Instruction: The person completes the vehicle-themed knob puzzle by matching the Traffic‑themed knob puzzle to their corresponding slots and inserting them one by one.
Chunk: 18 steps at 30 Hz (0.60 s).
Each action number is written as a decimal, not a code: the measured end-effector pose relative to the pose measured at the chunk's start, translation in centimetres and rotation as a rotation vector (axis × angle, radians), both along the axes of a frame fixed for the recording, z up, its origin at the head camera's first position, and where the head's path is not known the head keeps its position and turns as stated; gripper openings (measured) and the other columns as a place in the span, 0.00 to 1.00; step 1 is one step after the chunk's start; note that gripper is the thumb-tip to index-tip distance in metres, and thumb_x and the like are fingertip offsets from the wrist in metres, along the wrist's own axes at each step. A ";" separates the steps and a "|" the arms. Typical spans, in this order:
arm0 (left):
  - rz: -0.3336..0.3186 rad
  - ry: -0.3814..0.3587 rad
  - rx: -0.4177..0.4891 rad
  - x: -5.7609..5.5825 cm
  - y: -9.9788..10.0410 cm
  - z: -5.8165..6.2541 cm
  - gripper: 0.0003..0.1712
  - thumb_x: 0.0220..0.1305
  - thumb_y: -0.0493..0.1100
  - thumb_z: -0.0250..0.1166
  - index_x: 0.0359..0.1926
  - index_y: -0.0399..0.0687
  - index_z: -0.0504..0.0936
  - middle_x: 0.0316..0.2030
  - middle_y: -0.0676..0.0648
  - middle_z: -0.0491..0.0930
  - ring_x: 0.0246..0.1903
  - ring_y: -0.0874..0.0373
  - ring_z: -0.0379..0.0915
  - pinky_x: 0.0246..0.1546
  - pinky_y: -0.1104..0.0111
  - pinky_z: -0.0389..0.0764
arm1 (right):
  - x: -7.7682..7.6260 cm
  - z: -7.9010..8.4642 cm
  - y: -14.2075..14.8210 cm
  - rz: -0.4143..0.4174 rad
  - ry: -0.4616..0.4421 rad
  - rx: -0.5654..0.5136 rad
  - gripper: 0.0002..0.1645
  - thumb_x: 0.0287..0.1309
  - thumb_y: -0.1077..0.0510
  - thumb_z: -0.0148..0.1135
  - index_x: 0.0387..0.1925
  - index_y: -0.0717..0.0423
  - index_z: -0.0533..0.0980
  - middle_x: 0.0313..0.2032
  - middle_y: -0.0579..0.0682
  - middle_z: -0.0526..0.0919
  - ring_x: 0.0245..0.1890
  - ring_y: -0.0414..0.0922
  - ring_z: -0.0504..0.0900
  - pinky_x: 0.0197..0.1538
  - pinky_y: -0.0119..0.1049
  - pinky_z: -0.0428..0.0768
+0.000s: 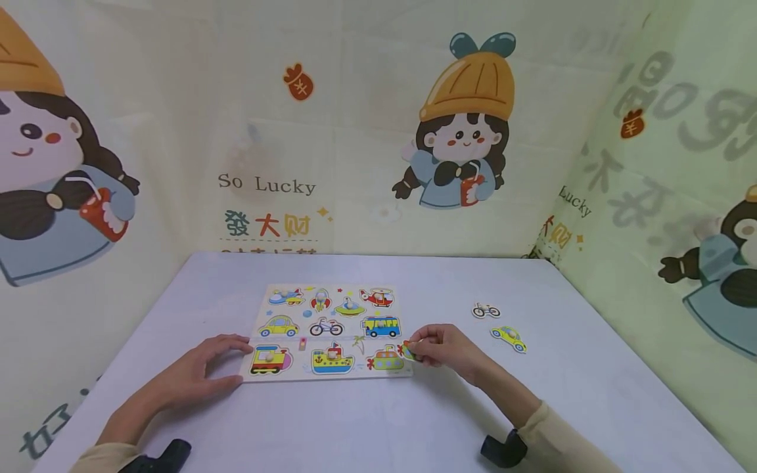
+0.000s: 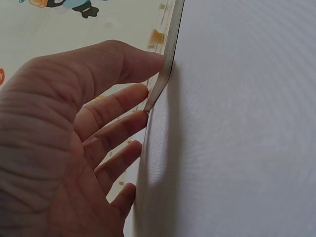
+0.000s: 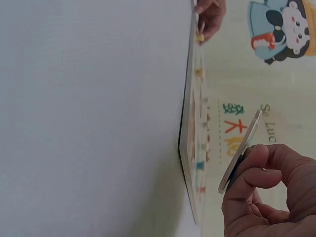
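Observation:
A pegged puzzle board (image 1: pixel 300 378) with vehicle pictures lies on the white table. My right hand (image 1: pixel 447 351) pinches a small submarine puzzle piece (image 1: pixel 407 351) at the board's right edge, beside the printed submarine (image 1: pixel 387 359). In the right wrist view, the piece (image 3: pixel 240 153) is tilted on edge above the board, with curled fingers behind it. At the board's left edge, my left hand (image 1: pixel 198 369) lies with fingers extended. Its thumb (image 2: pixel 133 61) and fingertips touch the board's rim in the left wrist view.
A bicycle piece (image 1: pixel 486 311) and a yellow car piece (image 1: pixel 509 339) lie on the table (image 1: pixel 449 282) to the right of the board. Cloth walls (image 1: pixel 367 151) with cartoon figures stand behind and at both sides of the table.

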<state>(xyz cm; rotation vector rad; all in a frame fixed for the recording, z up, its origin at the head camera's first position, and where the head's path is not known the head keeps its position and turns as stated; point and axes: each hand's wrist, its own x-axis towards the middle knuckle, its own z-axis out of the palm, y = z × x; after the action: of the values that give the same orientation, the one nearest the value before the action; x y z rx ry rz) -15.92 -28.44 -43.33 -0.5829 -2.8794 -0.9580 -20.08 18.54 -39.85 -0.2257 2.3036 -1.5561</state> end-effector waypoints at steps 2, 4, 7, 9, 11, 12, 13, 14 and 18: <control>0.001 0.001 0.000 0.0 0.0 -0.1 0.27 0.56 0.51 0.77 0.56 0.57 0.81 0.64 0.40 0.75 0.66 0.33 0.66 0.60 0.31 0.69 | -0.1 -0.1 -0.7 0.006 0.003 0.014 0.17 0.62 0.52 0.71 0.43 0.61 0.80 0.29 0.47 0.83 0.28 0.41 0.78 0.35 0.30 0.76; -0.001 0.006 0.001 0.0 0.0 -0.1 0.27 0.56 0.51 0.77 0.56 0.57 0.81 0.64 0.41 0.75 0.66 0.33 0.66 0.60 0.31 0.69 | -0.2 -0.2 -1.5 0.007 0.011 0.032 0.16 0.61 0.53 0.72 0.42 0.60 0.80 0.28 0.47 0.83 0.28 0.41 0.78 0.35 0.30 0.77; -0.008 0.019 0.006 0.0 -0.1 -0.1 0.26 0.56 0.51 0.77 0.56 0.58 0.81 0.64 0.41 0.76 0.66 0.34 0.66 0.61 0.32 0.69 | -0.4 -0.4 -2.4 0.017 0.034 0.062 0.13 0.60 0.54 0.72 0.40 0.59 0.81 0.28 0.47 0.85 0.27 0.40 0.79 0.33 0.29 0.78; -0.013 0.027 0.008 -0.1 -0.1 -0.1 0.26 0.56 0.51 0.77 0.55 0.57 0.81 0.63 0.41 0.76 0.65 0.34 0.67 0.61 0.32 0.69 | -0.5 -0.6 -3.0 0.027 0.051 0.087 0.12 0.60 0.55 0.72 0.38 0.59 0.81 0.27 0.47 0.85 0.25 0.40 0.79 0.32 0.29 0.78; -0.013 0.027 0.006 0.0 -0.1 -0.1 0.26 0.56 0.51 0.77 0.55 0.58 0.81 0.63 0.41 0.76 0.65 0.34 0.67 0.61 0.32 0.69 | -0.6 -0.7 -3.4 0.038 0.062 0.105 0.10 0.60 0.56 0.72 0.36 0.59 0.81 0.27 0.47 0.85 0.24 0.40 0.79 0.31 0.29 0.78; -0.010 0.024 0.005 0.0 -0.1 -0.1 0.26 0.56 0.51 0.77 0.55 0.58 0.81 0.63 0.41 0.76 0.65 0.34 0.67 0.61 0.32 0.69 | -0.6 -0.8 -3.6 0.044 0.070 0.116 0.10 0.60 0.56 0.72 0.36 0.59 0.81 0.27 0.47 0.85 0.24 0.39 0.79 0.31 0.29 0.79; -0.006 0.021 0.004 0.0 -0.1 -0.1 0.26 0.56 0.51 0.77 0.56 0.58 0.81 0.63 0.41 0.76 0.66 0.34 0.67 0.61 0.32 0.69 | -0.7 -0.9 -3.8 0.049 0.078 0.130 0.09 0.60 0.56 0.72 0.36 0.58 0.81 0.27 0.46 0.85 0.23 0.39 0.78 0.30 0.29 0.79; -0.002 0.016 0.003 0.0 -0.1 -0.2 0.26 0.56 0.52 0.77 0.56 0.58 0.81 0.64 0.41 0.76 0.66 0.34 0.66 0.61 0.32 0.69 | -0.7 -0.9 -4.0 0.054 0.082 0.138 0.09 0.60 0.57 0.72 0.36 0.58 0.81 0.27 0.46 0.85 0.23 0.39 0.78 0.30 0.29 0.79; 0.004 0.001 0.001 0.0 -0.1 -0.2 0.26 0.57 0.52 0.77 0.56 0.59 0.81 0.64 0.41 0.75 0.66 0.34 0.65 0.61 0.31 0.69 | -0.7 -1.1 -4.6 0.064 0.105 0.178 0.09 0.59 0.57 0.72 0.35 0.58 0.82 0.24 0.46 0.83 0.22 0.39 0.77 0.29 0.28 0.78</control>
<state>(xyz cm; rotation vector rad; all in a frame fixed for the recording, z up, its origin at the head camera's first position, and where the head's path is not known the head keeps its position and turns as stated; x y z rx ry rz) -15.94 -28.53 -43.50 -0.5777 -2.8772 -0.9588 -20.82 13.92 -40.99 -0.3387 2.4732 -1.3280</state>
